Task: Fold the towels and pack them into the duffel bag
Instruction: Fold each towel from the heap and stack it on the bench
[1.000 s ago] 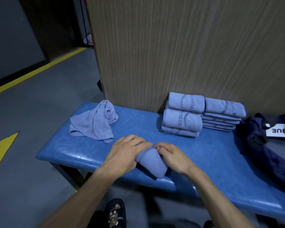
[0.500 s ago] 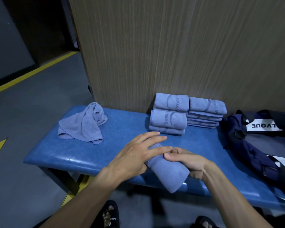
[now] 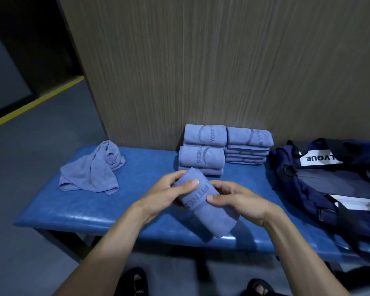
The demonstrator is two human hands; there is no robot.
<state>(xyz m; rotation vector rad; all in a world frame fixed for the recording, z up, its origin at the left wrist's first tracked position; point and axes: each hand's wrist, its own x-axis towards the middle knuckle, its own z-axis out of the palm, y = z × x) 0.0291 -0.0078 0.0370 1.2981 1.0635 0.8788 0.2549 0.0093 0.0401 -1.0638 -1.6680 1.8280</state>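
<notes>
Folded towel [image 3: 203,202] is held over the bench [image 3: 77,208] front edge, gripped by left hand [image 3: 166,194] and right hand [image 3: 236,201], fingers curled round it, likely to keep folds tight. Stacks [image 3: 222,149] are kept near the bag [image 3: 329,189] for packing; one loose towel [image 3: 92,168] is left unfolded.

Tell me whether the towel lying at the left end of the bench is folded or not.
Not folded. The loose towel lies crumpled in a heap on the bench, unlike the squared-off folded stacks by the wall.
</notes>
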